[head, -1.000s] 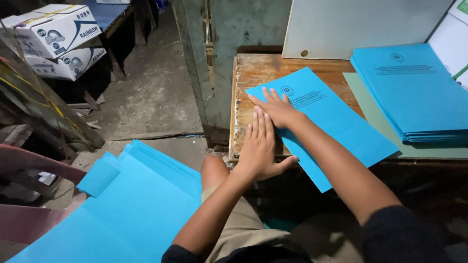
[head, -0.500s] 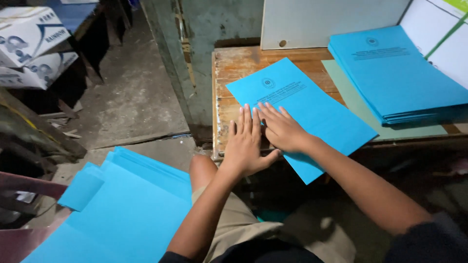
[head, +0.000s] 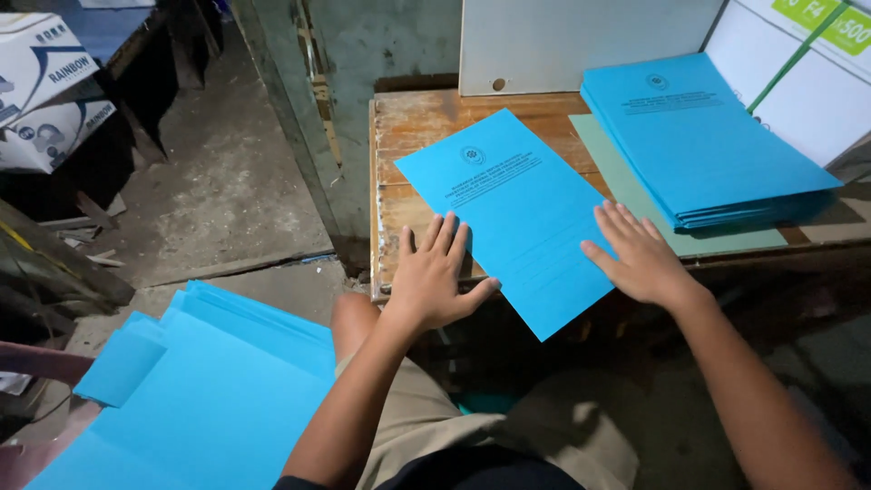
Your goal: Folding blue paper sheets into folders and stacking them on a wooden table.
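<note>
Hands have spread apart since 0.5 s ago: left hand (head: 434, 277) flat on the near-left edge of the blue folder (head: 513, 213), right hand (head: 640, 257) flat on its right edge, both open, gripping nothing. Folder lies angled on the wooden table (head: 422, 122), near corner overhanging. Blue stack (head: 703, 136) far right, loose blue sheets (head: 200, 390) near left, boxes (head: 45, 86) far left
</note>
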